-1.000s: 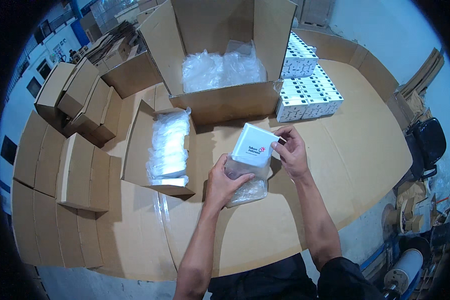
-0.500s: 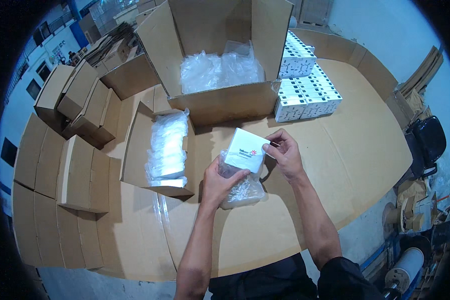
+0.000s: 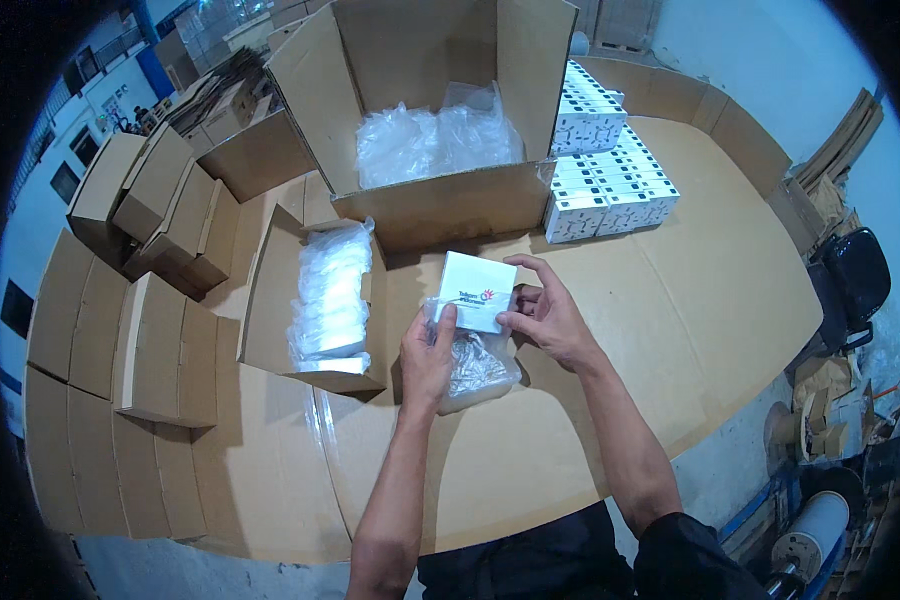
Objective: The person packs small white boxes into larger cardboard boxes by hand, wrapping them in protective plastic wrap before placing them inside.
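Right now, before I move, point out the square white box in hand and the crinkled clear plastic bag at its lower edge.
Square white box (image 3: 476, 286): head view, on its printed upper face.
Clear plastic bag (image 3: 480, 372): head view, on its crinkled lower part.

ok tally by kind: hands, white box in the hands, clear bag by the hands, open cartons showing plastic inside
Left hand and right hand: 2
Held white box: 1
Clear bag: 1
Larger open carton and smaller open carton: 2
Total: 6

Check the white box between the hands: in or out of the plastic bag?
Partly in: white box shows bare upper face, lower edge inside clear bag.
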Demonstrator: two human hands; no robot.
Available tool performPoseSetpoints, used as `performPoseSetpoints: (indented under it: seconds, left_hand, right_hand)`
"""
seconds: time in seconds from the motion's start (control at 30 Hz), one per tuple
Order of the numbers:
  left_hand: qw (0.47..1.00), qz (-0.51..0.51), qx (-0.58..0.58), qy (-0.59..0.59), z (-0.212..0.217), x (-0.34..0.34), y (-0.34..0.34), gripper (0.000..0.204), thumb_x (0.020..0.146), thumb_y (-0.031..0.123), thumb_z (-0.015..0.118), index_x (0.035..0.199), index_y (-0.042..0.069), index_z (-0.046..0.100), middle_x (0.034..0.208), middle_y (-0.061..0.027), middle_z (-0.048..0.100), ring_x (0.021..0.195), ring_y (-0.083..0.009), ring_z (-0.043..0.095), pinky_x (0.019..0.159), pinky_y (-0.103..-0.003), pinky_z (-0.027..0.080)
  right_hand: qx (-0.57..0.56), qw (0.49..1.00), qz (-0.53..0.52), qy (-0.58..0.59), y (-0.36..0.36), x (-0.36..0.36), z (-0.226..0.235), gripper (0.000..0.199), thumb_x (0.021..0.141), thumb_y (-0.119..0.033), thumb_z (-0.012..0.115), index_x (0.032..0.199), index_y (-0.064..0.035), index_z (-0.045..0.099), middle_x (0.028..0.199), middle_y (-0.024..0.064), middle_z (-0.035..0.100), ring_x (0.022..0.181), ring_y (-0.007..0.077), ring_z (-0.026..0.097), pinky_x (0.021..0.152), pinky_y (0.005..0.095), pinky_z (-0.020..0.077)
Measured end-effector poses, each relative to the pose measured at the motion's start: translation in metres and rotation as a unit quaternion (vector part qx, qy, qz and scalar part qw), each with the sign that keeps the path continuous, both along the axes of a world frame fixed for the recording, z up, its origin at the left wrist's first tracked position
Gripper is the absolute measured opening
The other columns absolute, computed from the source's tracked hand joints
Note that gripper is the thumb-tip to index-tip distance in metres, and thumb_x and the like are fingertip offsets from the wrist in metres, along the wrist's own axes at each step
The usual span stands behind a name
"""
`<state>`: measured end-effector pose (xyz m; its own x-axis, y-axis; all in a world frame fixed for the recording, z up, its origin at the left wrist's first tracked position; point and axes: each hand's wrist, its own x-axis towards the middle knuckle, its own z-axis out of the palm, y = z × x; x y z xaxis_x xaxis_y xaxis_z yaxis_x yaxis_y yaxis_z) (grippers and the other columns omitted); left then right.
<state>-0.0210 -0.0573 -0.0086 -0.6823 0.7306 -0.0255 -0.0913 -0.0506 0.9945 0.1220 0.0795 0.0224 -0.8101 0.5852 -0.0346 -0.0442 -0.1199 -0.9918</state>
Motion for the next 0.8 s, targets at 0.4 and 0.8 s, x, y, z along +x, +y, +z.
performPoseSetpoints:
  seconds: [0.4,0.8]
  left_hand:
    - [0.993,0.018,-0.053,0.100,-0.017,-0.009,0.000,0.052,0.110,0.044,0.040,0.128,0.002,0.066,0.104,-0.0136,0.074,0.099,-0.0202,0.067,0.090,-0.037,0.051]
    - [0.995,-0.010,-0.001,0.100,0.005,-0.001,-0.001,0.048,0.112,0.040,0.037,0.136,0.009,0.065,0.116,-0.0102,0.070,0.105,-0.0165,0.063,0.096,-0.033,0.049]
  right_hand:
    - [0.078,0.995,-0.010,0.058,0.009,0.004,-0.007,0.047,0.088,0.002,0.072,0.133,-0.0044,0.056,0.101,0.0079,0.068,0.094,0.0120,0.065,0.084,0.0280,0.0546]
    - [0.112,0.994,-0.019,0.007,0.010,0.007,-0.005,0.020,0.091,-0.002,0.073,0.111,0.0025,0.072,0.104,0.0083,0.073,0.097,0.0131,0.067,0.089,0.0286,0.0562]
